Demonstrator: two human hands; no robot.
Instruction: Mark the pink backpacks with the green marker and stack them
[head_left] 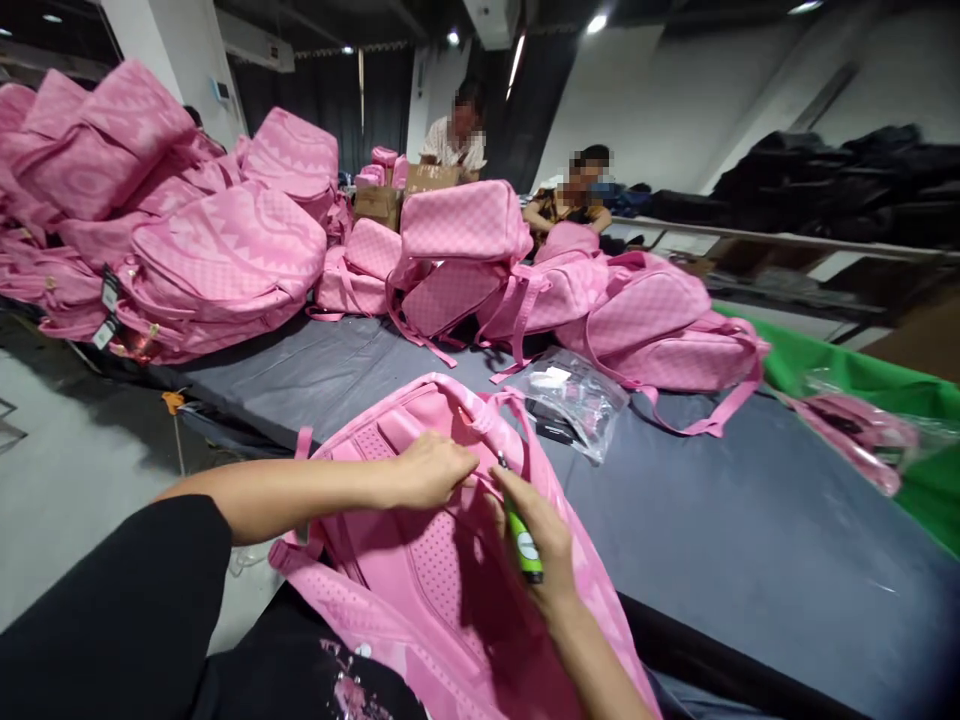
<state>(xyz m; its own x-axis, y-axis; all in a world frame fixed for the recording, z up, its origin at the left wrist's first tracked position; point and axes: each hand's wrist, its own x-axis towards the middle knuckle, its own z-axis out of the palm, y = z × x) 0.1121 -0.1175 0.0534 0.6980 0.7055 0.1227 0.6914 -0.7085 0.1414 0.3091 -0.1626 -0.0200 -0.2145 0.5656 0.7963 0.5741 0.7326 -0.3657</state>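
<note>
A pink backpack (439,565) leans against the table edge in front of me, its padded, perforated back panel facing up. My left hand (431,470) is closed, its fingers pinching the backpack near the upper strap. Close beside it, my right hand (547,540) wraps round a slim green tool with a black end (523,540). The tool's dark, narrow tip points up towards the strap; its exact kind is unclear. The right fingertips lie close to the left ones, and what lies between them is hidden.
Pink backpacks (225,260) are piled at the left, with more pink bags (465,220) across the back of the grey table (712,510). A clear plastic bag (577,400) lies beyond my hands. Two people (454,145) are behind the bags. Green cloth (825,360) covers the right.
</note>
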